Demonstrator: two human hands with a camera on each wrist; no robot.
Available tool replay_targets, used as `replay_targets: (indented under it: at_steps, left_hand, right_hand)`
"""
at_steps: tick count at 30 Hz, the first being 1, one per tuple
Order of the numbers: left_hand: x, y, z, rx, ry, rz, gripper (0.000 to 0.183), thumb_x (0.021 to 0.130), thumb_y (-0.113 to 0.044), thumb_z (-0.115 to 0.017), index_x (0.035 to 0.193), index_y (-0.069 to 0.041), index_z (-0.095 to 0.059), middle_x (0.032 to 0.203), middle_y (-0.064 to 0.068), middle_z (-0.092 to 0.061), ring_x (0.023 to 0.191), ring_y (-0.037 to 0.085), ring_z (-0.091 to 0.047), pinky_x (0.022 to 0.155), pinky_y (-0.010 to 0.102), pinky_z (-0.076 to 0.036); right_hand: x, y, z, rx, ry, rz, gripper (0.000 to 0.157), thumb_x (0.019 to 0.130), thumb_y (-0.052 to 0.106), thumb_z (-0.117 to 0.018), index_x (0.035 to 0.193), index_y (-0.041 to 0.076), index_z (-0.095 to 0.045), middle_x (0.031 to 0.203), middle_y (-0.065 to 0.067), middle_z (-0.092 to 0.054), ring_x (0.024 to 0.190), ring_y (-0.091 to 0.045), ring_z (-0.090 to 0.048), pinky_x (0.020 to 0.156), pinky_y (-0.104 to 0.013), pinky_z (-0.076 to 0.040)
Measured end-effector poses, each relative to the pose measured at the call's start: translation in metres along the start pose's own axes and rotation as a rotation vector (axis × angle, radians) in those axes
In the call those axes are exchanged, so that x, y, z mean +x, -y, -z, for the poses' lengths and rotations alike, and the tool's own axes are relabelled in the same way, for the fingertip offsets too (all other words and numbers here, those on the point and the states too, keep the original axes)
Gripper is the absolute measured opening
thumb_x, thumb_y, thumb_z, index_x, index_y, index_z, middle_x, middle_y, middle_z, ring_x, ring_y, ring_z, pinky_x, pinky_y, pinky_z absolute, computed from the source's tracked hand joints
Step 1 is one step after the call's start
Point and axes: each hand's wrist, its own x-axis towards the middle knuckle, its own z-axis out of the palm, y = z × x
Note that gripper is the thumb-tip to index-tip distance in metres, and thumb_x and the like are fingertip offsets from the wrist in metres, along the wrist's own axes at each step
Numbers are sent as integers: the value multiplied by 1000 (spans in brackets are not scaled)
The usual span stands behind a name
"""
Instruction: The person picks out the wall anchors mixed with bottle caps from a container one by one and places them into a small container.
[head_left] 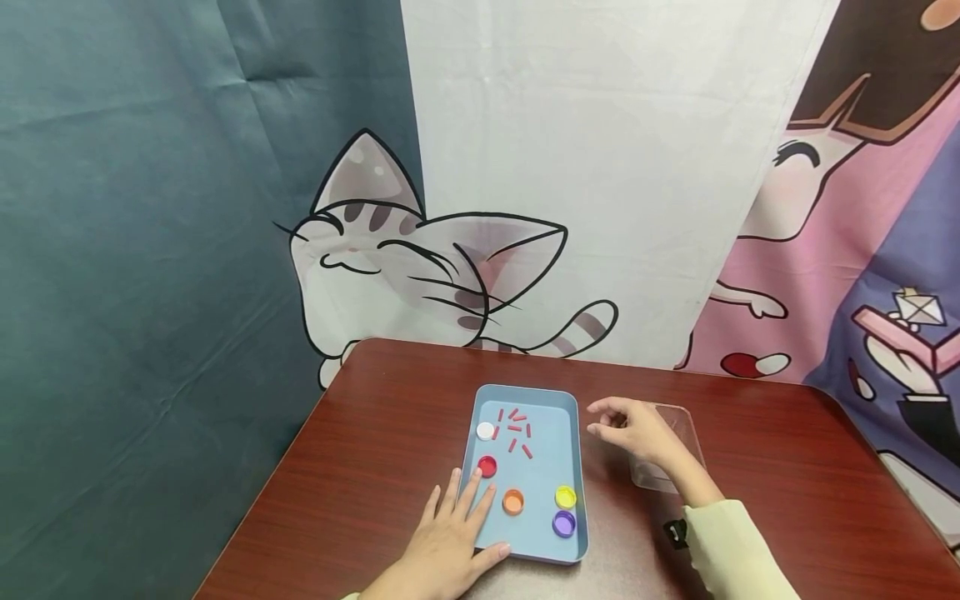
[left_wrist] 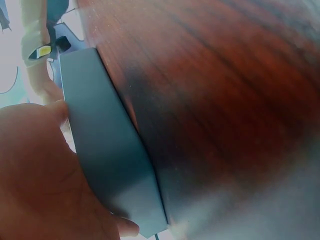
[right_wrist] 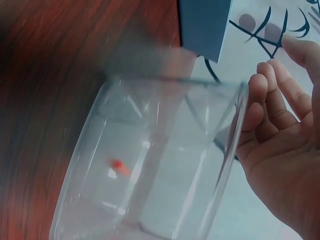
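A light blue tray (head_left: 536, 467) lies on the table with several short red sticks (head_left: 514, 428) in its far half. My left hand (head_left: 446, 542) rests spread over the tray's near left edge, and in the left wrist view its fingers lie along the tray's wall (left_wrist: 105, 130). Between tray and box hovers my right hand (head_left: 637, 429), fingers loosely bent and thumb apart, holding nothing. Partly hidden under that hand stands a clear plastic box (head_left: 678, 429). The right wrist view shows a small blurred red-orange piece (right_wrist: 119, 166) within the box's outline.
Small round caps sit in the tray: white (head_left: 485, 431), red (head_left: 487, 466), orange (head_left: 513, 502), yellow (head_left: 566, 497) and purple (head_left: 564, 524). A dark reddish wooden table (head_left: 360, 467) carries everything. Behind it hangs a printed cloth (head_left: 615, 167).
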Motion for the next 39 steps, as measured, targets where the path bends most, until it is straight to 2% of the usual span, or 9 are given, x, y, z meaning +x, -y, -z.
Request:
replay_targets:
  at_steps: [6,16,24,39]
  left_hand:
    - [0,-1,1,0,2,4,81,98,-69,-43,159,-17,-34,169,9,-20,154,42,-14,117,66,-19]
    - [0,-1,2,3,7,5,80,98,-69,-40,159,-17,-34,169,9,-19,154,42,-13,117,66,-19]
    - [0,-1,2,3,7,7,80,98,-70,-40,159,-18,-35,169,9,-20,154,42,-13,116,66,-19]
    - [1,0,-1,-9,12,2,81,98,-71,-39,159,-18,-34,169,8,-19,154,42,-13,116,67,-20]
  right_hand:
    - [6,6,-12,16,36,38,30,86,19,-81,110,5,-74,77,8,-61,70,-7,-55,62,-24,-48]
    - [13,16,-25,45,126,143,26,86,19,-82,108,8,-74,82,7,-60,72,-5,-54,64,-22,-49]
    - [16,22,-37,68,185,162,31,86,19,-82,110,2,-73,81,6,-62,71,-6,-56,63,-22,-50]
    - [26,25,-48,-23,268,184,34,86,24,-82,113,5,-73,81,11,-63,71,-3,-54,63,-22,-50]
